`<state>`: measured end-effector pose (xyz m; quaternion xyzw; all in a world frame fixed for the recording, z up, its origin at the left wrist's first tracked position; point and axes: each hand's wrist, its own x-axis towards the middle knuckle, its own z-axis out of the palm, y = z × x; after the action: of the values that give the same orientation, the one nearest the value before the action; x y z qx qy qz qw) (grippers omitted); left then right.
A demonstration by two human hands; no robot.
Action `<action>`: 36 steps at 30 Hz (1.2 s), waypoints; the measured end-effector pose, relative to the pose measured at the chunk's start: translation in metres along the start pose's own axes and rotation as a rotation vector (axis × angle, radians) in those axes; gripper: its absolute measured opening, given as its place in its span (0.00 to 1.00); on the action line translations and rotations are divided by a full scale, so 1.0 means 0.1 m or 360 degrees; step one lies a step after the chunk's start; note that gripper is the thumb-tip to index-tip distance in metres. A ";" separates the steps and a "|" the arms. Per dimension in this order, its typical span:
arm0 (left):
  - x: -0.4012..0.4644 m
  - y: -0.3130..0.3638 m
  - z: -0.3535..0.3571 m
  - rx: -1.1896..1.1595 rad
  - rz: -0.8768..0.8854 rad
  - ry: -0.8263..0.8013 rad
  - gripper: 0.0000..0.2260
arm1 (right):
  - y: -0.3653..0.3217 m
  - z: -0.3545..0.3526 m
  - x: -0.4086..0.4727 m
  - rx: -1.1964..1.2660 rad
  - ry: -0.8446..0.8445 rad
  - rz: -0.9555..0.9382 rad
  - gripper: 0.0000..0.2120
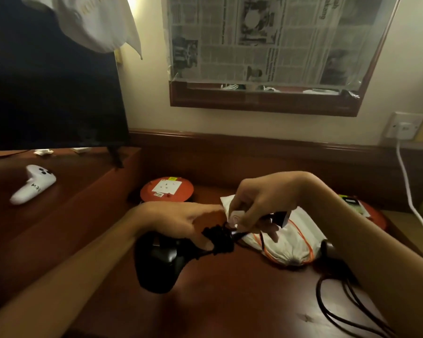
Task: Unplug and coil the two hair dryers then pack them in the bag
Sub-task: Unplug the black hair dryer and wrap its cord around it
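My left hand (pixel 181 223) grips a black hair dryer (pixel 156 262) by its handle, just above the wooden desk, with its black cord bunched in a coil (pixel 219 240) at my fingertips. My right hand (pixel 261 203) pinches the end of that cord, with the black plug (pixel 282 217) sticking out to the right. Behind my hands lies a white drawstring bag (pixel 286 242) with orange cords. A second black hair dryer (pixel 330 252) lies partly hidden under my right forearm, and its loose black cord (pixel 340 306) loops over the desk at the lower right.
An orange cable reel with a white socket face (pixel 167 190) stands at the back of the desk (pixel 230 301). Another orange reel (pixel 369 215) sits at the right. A white cable (pixel 408 191) hangs from a wall socket (pixel 404 125). A white game controller (pixel 33 184) lies on the raised shelf beside a dark screen (pixel 51 81).
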<state>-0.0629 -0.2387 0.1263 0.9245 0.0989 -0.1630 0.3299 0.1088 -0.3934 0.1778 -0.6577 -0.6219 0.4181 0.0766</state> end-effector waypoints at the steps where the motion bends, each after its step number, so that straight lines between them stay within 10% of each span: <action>1: 0.02 -0.04 -0.02 -0.0018 0.0025 0.0051 0.38 | -0.02 0.05 -0.01 -0.0030 0.0076 -0.0006 0.05; 9: -0.07 -0.31 -0.07 -0.1047 0.0354 0.0203 0.27 | 0.26 0.66 -0.24 0.0626 0.0805 -0.0352 0.10; 22: 0.25 -0.39 0.57 -0.1526 0.1017 0.0094 0.34 | 0.95 1.21 0.14 -0.0012 0.1762 -0.0133 0.21; 25: 0.28 -0.40 0.67 -0.1535 0.1006 0.0078 0.35 | 0.99 1.20 0.19 -0.0036 0.1963 0.0063 0.06; 36: 0.01 -0.26 0.77 -0.1362 0.0860 -0.0218 0.34 | 1.16 0.78 0.08 -0.0155 0.1496 -0.0108 0.19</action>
<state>-0.0877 -0.2682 0.0549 0.6864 -0.1076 -0.0770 0.7151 0.1451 -0.4438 0.0525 -0.7579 -0.5598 0.0428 0.3323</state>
